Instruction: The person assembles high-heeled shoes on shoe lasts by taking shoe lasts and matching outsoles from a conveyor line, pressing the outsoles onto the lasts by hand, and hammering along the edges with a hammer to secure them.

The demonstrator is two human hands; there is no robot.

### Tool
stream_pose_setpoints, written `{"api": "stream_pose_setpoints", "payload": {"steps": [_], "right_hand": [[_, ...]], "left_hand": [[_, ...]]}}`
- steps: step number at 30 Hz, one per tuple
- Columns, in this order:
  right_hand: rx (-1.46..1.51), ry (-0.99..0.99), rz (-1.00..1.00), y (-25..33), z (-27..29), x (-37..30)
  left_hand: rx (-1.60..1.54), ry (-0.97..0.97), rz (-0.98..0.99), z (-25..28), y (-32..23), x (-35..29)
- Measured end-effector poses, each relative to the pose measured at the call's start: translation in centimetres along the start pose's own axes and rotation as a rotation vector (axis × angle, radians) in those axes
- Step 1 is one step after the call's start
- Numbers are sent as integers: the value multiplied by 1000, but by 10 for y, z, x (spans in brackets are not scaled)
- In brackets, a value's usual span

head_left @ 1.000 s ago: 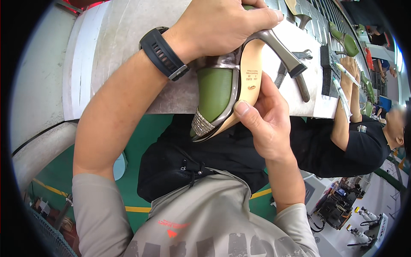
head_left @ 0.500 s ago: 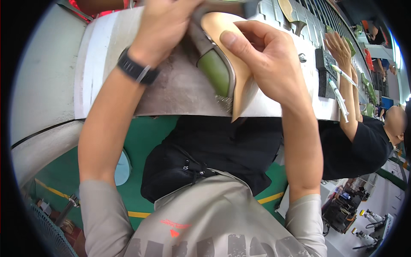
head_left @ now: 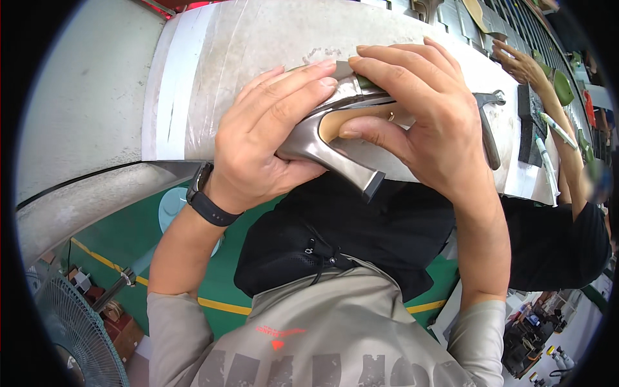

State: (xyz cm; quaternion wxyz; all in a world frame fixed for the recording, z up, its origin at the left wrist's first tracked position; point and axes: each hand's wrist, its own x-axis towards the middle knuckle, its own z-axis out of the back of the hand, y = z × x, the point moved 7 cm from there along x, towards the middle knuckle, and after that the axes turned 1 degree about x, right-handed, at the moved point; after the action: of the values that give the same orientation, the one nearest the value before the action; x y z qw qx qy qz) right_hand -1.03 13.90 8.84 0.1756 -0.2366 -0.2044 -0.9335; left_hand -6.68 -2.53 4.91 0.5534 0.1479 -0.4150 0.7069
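Two-handed hold on a metallic high-heeled shoe (head_left: 317, 137), centre of the frame, by the near edge of the pale workbench (head_left: 219, 77). The left hand (head_left: 258, 132) wraps the rear; the right hand (head_left: 438, 116) arches over the front part, thumb under the tan sole (head_left: 338, 120). Good practice, as judged here: press evenly with the finger pads, since the glossy upper probably marks easily, and keep the slender heel (head_left: 354, 169) clear of the bench edge. A green last (head_left: 366, 82) shows only as a sliver between the hands. The toe is hidden by the right hand; whether the shoe rests on the bench cannot be told. Far right, a co-worker's body is cut off.
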Motion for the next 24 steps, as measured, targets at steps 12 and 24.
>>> {"api": "stream_pose_setpoints", "payload": {"steps": [12, 24], "right_hand": [[34, 47, -123, 1, -2, 2], [45, -10, 21, -24, 6, -8]], "left_hand": [[38, -2, -28, -7, -3, 0], [92, 30, 100, -24, -5, 7]]}}
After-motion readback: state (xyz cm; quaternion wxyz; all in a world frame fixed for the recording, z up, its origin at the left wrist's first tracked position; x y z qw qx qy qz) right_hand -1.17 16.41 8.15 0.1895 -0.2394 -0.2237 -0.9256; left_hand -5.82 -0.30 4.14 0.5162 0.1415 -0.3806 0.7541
